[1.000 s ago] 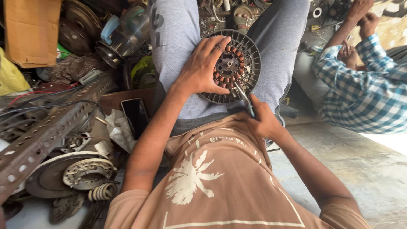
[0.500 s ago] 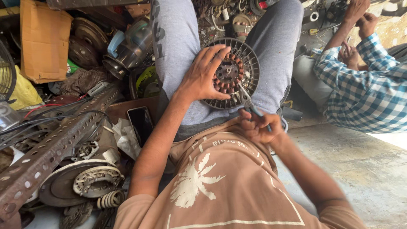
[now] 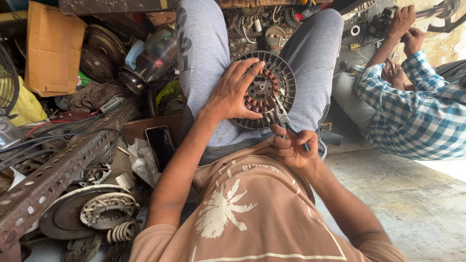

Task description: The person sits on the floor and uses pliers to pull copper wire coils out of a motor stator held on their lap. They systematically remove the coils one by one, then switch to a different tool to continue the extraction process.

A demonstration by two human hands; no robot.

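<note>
The right hand (image 3: 293,145) is closed around the blue handles of a pair of pliers (image 3: 283,118), whose tip touches the copper windings of a round motor (image 3: 264,90). The motor rests on the person's lap between grey trouser legs. The left hand (image 3: 233,94), fingers spread, lies flat on its left side.

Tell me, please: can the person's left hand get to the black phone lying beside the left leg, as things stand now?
Probably yes, but not at once. The phone lies uncovered below the left forearm, with nothing on it. The left hand is pressed on the round motor stator, so it must let go first, while the right hand works pliers.
</note>
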